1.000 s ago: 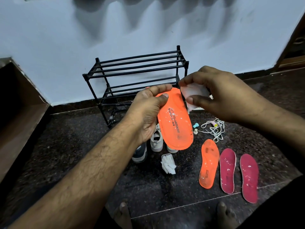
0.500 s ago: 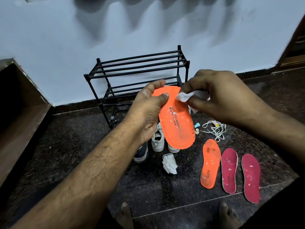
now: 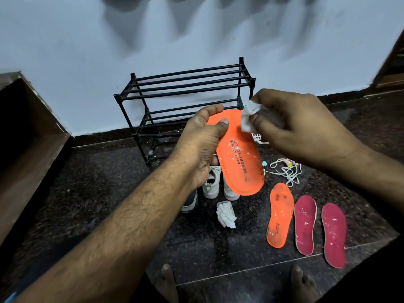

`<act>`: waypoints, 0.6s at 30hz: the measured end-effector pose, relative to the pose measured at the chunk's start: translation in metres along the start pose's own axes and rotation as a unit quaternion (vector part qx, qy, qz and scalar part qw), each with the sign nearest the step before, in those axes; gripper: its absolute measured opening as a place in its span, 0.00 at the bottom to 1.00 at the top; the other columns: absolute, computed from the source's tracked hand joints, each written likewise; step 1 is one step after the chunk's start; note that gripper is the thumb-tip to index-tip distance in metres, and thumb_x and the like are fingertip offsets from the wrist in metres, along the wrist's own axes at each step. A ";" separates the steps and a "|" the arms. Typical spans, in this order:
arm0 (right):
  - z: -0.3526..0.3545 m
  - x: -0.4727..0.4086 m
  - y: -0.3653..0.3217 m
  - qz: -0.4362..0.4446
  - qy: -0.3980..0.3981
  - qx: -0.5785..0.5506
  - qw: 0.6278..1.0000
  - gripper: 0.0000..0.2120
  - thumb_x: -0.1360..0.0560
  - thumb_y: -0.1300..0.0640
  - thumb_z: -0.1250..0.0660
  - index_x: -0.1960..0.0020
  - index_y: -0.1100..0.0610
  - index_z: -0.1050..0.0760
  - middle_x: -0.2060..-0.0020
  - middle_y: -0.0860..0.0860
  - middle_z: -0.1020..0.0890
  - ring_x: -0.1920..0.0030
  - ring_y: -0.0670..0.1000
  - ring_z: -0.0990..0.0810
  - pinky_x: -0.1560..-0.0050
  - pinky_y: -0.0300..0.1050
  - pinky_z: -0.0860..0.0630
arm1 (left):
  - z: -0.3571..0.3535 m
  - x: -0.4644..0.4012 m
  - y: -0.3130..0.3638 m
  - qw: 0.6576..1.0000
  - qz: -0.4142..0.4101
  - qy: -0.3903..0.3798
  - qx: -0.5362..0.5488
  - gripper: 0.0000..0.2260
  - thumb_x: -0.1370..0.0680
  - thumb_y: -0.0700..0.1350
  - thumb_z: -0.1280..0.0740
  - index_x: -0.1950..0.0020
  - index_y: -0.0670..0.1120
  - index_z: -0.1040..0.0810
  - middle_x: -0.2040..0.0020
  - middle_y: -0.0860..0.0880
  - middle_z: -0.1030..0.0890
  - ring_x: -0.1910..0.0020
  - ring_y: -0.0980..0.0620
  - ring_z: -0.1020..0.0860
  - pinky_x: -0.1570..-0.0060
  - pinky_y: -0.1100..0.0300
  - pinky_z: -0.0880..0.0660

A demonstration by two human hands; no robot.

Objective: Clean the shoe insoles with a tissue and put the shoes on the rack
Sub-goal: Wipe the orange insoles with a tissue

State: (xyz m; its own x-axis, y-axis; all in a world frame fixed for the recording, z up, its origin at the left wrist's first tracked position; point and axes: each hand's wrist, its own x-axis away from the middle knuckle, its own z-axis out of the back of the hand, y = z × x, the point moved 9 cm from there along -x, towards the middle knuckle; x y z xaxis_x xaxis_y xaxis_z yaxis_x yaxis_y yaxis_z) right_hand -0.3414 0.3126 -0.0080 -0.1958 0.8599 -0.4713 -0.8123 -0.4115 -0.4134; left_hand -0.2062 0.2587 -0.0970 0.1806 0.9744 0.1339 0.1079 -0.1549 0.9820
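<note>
Orange insole (image 3: 240, 158) gripped in left hand (image 3: 203, 145), right hand (image 3: 290, 125) pinching tissue (image 3: 249, 119) beside it, rack (image 3: 185, 84) shelves bare

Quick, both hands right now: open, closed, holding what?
Left hand: closed, gripping the orange insole near its upper end.
Right hand: closed, pinching a white tissue at the insole's top edge.

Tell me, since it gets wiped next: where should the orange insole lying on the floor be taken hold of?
Judging by its pose, pinch the narrow heel end of the orange insole from the near side; it lies flat, heel toward the person, with the red insole close on its right.
</note>
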 end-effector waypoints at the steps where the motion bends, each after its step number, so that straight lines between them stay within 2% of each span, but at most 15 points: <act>1: -0.003 0.000 0.002 -0.014 -0.012 -0.020 1.000 0.04 0.22 0.56 0.35 0.47 0.51 0.24 0.65 0.46 0.20 0.66 0.44 0.26 0.65 0.32 0.33 | -0.001 0.001 0.001 1.000 0.000 -0.002 0.001 0.14 0.18 0.39 0.35 0.37 0.54 0.23 0.56 0.51 0.15 0.63 0.50 0.23 0.54 0.42 0.27; 3: -0.011 0.000 0.007 -0.043 -0.045 -0.069 0.996 0.07 0.23 0.55 0.34 0.46 0.49 0.26 0.65 0.47 0.21 0.66 0.43 0.25 0.64 0.38 0.30 | -0.002 0.002 0.002 1.000 0.000 -0.003 0.004 0.13 0.18 0.39 0.35 0.37 0.54 0.23 0.54 0.50 0.15 0.63 0.49 0.23 0.58 0.49 0.25; 4: -0.015 0.001 0.010 -0.055 -0.059 -0.088 0.993 0.08 0.24 0.53 0.32 0.46 0.50 0.27 0.63 0.47 0.20 0.65 0.46 0.23 0.62 0.44 0.28 | -0.002 0.002 0.002 1.000 -0.002 -0.004 0.004 0.13 0.18 0.39 0.35 0.37 0.54 0.23 0.53 0.50 0.15 0.63 0.49 0.23 0.59 0.51 0.24; 6: -0.013 0.001 0.014 -0.057 -0.055 -0.082 0.993 0.09 0.24 0.51 0.30 0.47 0.50 0.26 0.59 0.47 0.19 0.60 0.49 0.22 0.59 0.46 0.28 | -0.001 0.002 0.002 1.000 -0.006 -0.009 -0.005 0.13 0.19 0.39 0.34 0.38 0.55 0.23 0.54 0.50 0.15 0.65 0.51 0.22 0.59 0.49 0.23; 8: -0.003 0.000 0.016 -0.050 -0.024 -0.041 0.998 0.08 0.25 0.51 0.28 0.49 0.48 0.25 0.58 0.45 0.19 0.58 0.49 0.22 0.58 0.42 0.29 | 0.000 0.003 0.002 1.000 -0.004 -0.012 -0.016 0.14 0.19 0.40 0.33 0.37 0.55 0.23 0.56 0.50 0.15 0.65 0.51 0.22 0.59 0.50 0.24; 10: 0.004 -0.002 0.014 -0.036 -0.004 -0.008 0.999 0.08 0.27 0.55 0.27 0.50 0.46 0.22 0.57 0.45 0.19 0.57 0.48 0.22 0.58 0.35 0.31 | 0.000 0.003 0.002 1.000 0.000 -0.014 -0.020 0.14 0.19 0.40 0.33 0.37 0.55 0.23 0.55 0.49 0.15 0.64 0.51 0.21 0.60 0.51 0.24; 14: -0.005 -0.001 0.004 0.013 -0.027 0.029 0.999 0.10 0.27 0.57 0.27 0.49 0.45 0.18 0.58 0.48 0.24 0.60 0.46 0.26 0.60 0.39 0.36 | 0.001 0.002 0.000 1.000 0.000 -0.005 -0.024 0.14 0.19 0.40 0.33 0.38 0.56 0.23 0.54 0.47 0.15 0.64 0.50 0.22 0.62 0.51 0.25; 18: -0.014 0.001 -0.006 0.047 -0.030 0.052 0.997 0.05 0.24 0.52 0.29 0.48 0.49 0.19 0.54 0.47 0.25 0.58 0.46 0.28 0.58 0.39 0.38 | 0.003 0.001 -0.002 1.000 0.000 0.006 -0.031 0.14 0.19 0.40 0.34 0.40 0.58 0.21 0.52 0.47 0.16 0.64 0.50 0.25 0.56 0.42 0.30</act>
State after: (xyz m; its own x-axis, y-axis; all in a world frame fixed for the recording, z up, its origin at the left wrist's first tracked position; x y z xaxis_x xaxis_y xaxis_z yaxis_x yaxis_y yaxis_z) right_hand -0.3292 0.3119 -0.0170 -0.3040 0.8366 -0.4557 -0.8403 -0.4609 -0.2855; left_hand -0.2039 0.2594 -0.0995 0.1682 0.9764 0.1351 0.0471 -0.1449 0.9883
